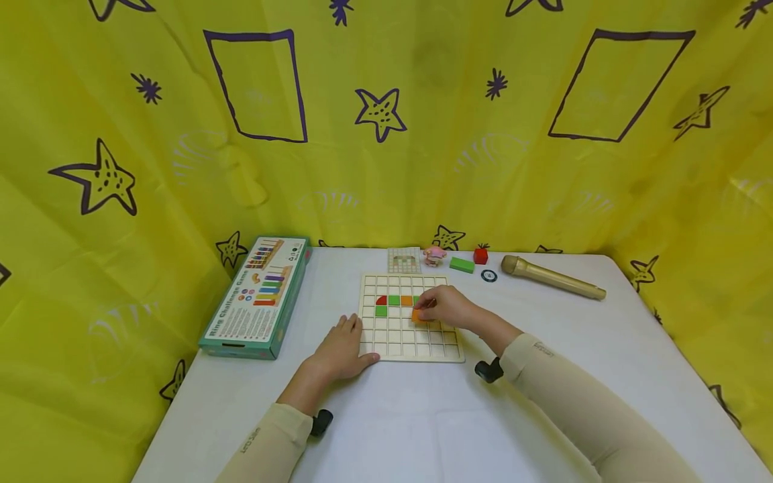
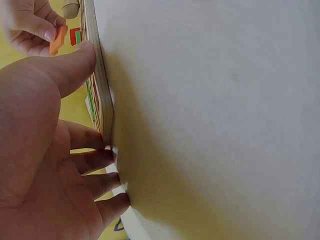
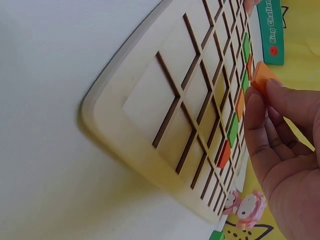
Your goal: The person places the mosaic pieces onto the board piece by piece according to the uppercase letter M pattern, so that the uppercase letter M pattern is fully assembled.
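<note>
A wooden grid board [image 1: 413, 350] lies on the white table, with a row of coloured tiles in its cells: a red tile [image 1: 382, 300], green ones and an orange tile [image 1: 407, 300]. Another green tile [image 1: 381, 311] sits just below the red one. My right hand [image 1: 447, 306] pinches a loose orange tile [image 3: 263, 75] between thumb and fingers, low over the board. It hides part of the row in the head view; the right wrist view shows a second red tile [image 3: 224, 154] there. My left hand [image 1: 341, 349] rests at the board's near left corner, fingers extended, thumb along the front edge.
A green and white game box [image 1: 256, 295] lies at the left. Behind the board are a printed card [image 1: 403, 260], a pink figurine [image 1: 434, 255], a green block [image 1: 461, 265], a red cube [image 1: 480, 255] and a dark ring-shaped disc [image 1: 489, 276]. A gold microphone [image 1: 552, 277] lies right.
</note>
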The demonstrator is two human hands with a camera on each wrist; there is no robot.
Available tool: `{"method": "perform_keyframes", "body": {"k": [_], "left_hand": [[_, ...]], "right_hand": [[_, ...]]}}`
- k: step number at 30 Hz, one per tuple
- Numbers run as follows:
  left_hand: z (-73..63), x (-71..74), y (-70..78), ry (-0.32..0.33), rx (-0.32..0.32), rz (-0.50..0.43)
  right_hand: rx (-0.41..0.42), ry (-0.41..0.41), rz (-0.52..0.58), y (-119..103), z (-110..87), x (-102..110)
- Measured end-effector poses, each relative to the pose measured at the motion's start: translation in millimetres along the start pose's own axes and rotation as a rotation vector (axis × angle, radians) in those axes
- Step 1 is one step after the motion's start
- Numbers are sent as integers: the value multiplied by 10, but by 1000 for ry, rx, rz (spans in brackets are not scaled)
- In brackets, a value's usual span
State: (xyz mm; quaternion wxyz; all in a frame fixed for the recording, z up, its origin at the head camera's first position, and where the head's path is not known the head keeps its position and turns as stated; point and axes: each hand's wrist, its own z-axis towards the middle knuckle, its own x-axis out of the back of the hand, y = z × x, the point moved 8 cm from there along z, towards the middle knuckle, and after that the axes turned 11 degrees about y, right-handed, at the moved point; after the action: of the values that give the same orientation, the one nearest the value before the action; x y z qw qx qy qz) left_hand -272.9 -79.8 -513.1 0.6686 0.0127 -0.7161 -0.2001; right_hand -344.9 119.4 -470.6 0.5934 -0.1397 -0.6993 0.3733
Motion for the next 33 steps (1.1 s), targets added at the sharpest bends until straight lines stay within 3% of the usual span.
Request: {"method": "perform_keyframes", "body": {"k": [11,33], "left_hand": [[-9,30,-9,3,-2,-23],[-2,48,9,16,-27,-11]], "right_hand": [[-10,-2,-19,-130,152,-153],[69,-22,19,-350,298,-444]]}}
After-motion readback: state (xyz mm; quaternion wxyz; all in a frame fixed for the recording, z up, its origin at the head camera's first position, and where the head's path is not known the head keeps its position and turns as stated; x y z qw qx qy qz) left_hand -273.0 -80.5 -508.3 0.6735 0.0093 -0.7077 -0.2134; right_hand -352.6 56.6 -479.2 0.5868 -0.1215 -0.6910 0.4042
